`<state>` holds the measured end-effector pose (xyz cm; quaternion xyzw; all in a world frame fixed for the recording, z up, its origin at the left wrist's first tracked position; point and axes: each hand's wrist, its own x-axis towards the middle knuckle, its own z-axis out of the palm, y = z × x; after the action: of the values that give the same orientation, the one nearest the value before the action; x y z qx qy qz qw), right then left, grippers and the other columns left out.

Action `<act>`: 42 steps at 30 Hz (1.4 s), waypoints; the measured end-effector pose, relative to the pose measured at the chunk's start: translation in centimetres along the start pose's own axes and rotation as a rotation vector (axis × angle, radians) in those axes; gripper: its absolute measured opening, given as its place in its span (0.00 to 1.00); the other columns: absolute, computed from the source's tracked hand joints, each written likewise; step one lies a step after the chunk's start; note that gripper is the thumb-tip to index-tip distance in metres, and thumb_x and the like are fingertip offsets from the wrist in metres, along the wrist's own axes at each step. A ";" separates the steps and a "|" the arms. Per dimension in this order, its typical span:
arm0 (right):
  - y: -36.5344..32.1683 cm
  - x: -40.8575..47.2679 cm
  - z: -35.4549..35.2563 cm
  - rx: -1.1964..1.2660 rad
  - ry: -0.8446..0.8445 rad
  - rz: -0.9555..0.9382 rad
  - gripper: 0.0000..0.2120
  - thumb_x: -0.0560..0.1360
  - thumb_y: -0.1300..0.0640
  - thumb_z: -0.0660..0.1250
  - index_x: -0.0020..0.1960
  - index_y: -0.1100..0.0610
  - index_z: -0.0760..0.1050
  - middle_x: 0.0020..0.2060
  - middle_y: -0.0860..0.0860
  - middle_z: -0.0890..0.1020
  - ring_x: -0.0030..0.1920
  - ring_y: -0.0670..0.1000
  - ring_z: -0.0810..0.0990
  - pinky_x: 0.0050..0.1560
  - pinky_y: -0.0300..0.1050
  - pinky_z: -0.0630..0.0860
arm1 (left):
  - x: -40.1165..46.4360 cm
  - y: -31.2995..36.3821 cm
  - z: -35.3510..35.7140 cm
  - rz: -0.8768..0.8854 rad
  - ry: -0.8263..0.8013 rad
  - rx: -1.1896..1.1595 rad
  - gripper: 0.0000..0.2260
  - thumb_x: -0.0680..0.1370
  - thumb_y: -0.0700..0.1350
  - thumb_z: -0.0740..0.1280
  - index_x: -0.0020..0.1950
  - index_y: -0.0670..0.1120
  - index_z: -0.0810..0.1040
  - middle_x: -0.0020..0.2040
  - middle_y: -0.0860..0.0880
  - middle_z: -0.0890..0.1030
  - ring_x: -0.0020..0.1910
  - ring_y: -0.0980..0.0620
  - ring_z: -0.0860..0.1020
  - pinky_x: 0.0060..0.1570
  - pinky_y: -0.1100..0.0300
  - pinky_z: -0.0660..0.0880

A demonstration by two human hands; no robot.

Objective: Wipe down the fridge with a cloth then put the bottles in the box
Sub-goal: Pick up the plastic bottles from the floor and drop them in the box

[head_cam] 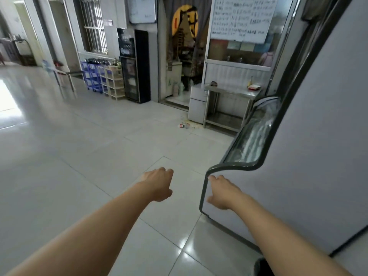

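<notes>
Two hands out front, left hand [159,183] and right hand [223,191], both empty. One fridge [298,156], one steel table [231,92], two whiteboards up top: small whiteboard [141,8], big whiteboard [242,16].

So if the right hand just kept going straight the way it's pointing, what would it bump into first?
Probably the rounded dark-framed corner of the display fridge. The right hand has its fingertips at or just short of that edge; depth is unclear from this one view. It holds nothing.
</notes>
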<state>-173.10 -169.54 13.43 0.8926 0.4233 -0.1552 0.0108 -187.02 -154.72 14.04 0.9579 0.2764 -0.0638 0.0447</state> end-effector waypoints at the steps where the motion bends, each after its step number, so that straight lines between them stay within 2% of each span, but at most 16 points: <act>1: -2.0 0.9 -0.6 0.003 0.006 -0.007 0.29 0.76 0.49 0.63 0.72 0.58 0.57 0.68 0.59 0.65 0.67 0.59 0.67 0.63 0.52 0.69 | 0.2 -2.2 -0.6 -0.012 0.002 0.007 0.20 0.76 0.51 0.63 0.65 0.46 0.66 0.61 0.46 0.72 0.58 0.45 0.74 0.53 0.54 0.70; 8: -13.0 7.2 -4.0 -0.001 0.043 -0.029 0.27 0.77 0.49 0.63 0.71 0.57 0.58 0.65 0.58 0.67 0.64 0.58 0.68 0.60 0.52 0.70 | 2.5 -14.9 -4.2 -0.050 0.024 0.024 0.20 0.76 0.50 0.63 0.66 0.46 0.66 0.61 0.47 0.72 0.58 0.45 0.74 0.52 0.55 0.69; 17: -19.3 18.4 -7.7 -0.006 0.067 -0.023 0.30 0.77 0.49 0.63 0.73 0.56 0.56 0.67 0.58 0.64 0.65 0.59 0.68 0.60 0.53 0.71 | 11.4 -23.6 -5.8 -0.041 0.041 0.001 0.21 0.76 0.52 0.63 0.67 0.46 0.65 0.61 0.47 0.72 0.59 0.45 0.74 0.52 0.55 0.69; 33: -23.9 52.4 -17.6 0.003 0.051 -0.018 0.28 0.76 0.49 0.64 0.71 0.56 0.59 0.66 0.58 0.64 0.63 0.59 0.70 0.56 0.52 0.71 | 42.2 -38.3 -11.4 -0.075 0.021 0.009 0.22 0.77 0.51 0.63 0.68 0.46 0.64 0.62 0.46 0.71 0.58 0.44 0.74 0.53 0.54 0.71; 42: -26.1 72.5 -22.1 0.019 0.074 0.116 0.30 0.76 0.48 0.64 0.73 0.56 0.57 0.67 0.58 0.64 0.64 0.59 0.70 0.58 0.53 0.72 | 64.2 -48.0 -14.0 0.051 0.011 0.029 0.22 0.76 0.52 0.63 0.68 0.46 0.64 0.62 0.45 0.71 0.59 0.43 0.74 0.52 0.54 0.70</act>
<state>-143.94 -94.92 16.67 0.9208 0.3693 -0.1250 -0.0043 -157.51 -78.96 16.03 0.9655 0.2510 -0.0614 0.0311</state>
